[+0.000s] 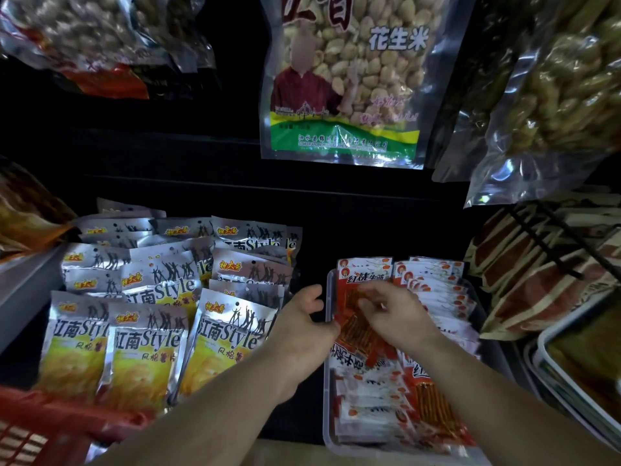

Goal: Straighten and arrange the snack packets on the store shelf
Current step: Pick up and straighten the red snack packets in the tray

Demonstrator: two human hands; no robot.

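Left of the shallow clear plastic tray, the widest spread on the dark shelf is a bank of silver-and-yellow crisp packets. They stand in overlapping rows that lean back, and the front three are the most upright.

Well above the tray hangs a big transparent peanut bag with a green band along its foot. Up and to the tray's right sag crinkled clear bags of nuts.

To the right of the tray, brown-and-red packets lie fanned under a black wire rack. Far to its left, at the near corner, is a red plastic basket.

The tray itself holds the red-and-white snack packets. Those along its far right side are filed on edge in a tight row. Those at its near end lie flat and jumbled, some turned sideways.

The left hand is at the tray's left rim toward the far end, and its thumb and curled fingers grip that rim.

The right hand is over the far half of the tray. Its fingers are bent and bunched on one red packet with orange-brown sticks showing through it, which leans against the left wall. The fingertips are blurred, so the exact pinch is unclear.
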